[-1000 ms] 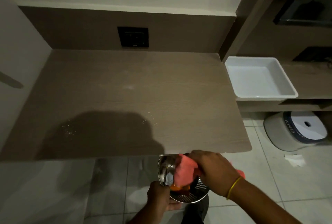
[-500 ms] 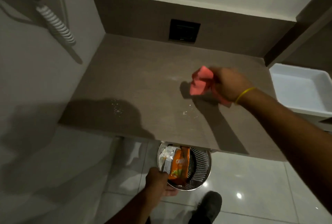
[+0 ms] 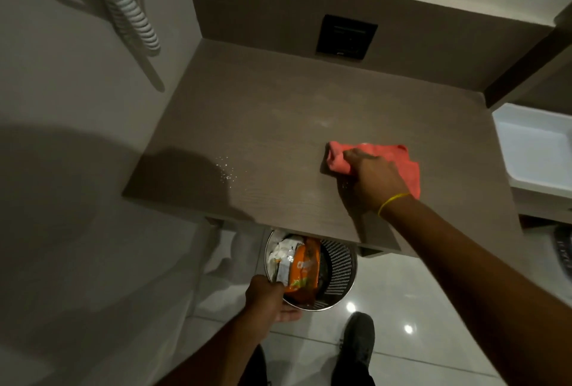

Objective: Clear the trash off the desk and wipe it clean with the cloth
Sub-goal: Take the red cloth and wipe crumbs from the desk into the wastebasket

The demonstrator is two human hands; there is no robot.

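My right hand [image 3: 371,183] presses a pink cloth [image 3: 399,158] flat on the brown desk [image 3: 278,125], right of centre near the front edge. White crumbs [image 3: 227,170] lie scattered on the desk's left side, and a few more [image 3: 345,184] sit just beside my right hand. Below the front edge my left hand [image 3: 266,297] grips the rim of a perforated metal bin [image 3: 337,271]. Inside the bin are an orange snack wrapper [image 3: 305,271] and white crumpled wrappers [image 3: 283,257].
A white tray [image 3: 532,150] sits on a lower shelf at the right. A black wall panel [image 3: 346,34] is set in the back wall. A coiled white cord [image 3: 130,14] hangs on the left wall. My shoe [image 3: 356,345] stands on the glossy tiled floor.
My right hand carried the cloth from the bin up over the desk and has brought it down flat on the surface. The left hand keeps holding the bin. The view shifted right.
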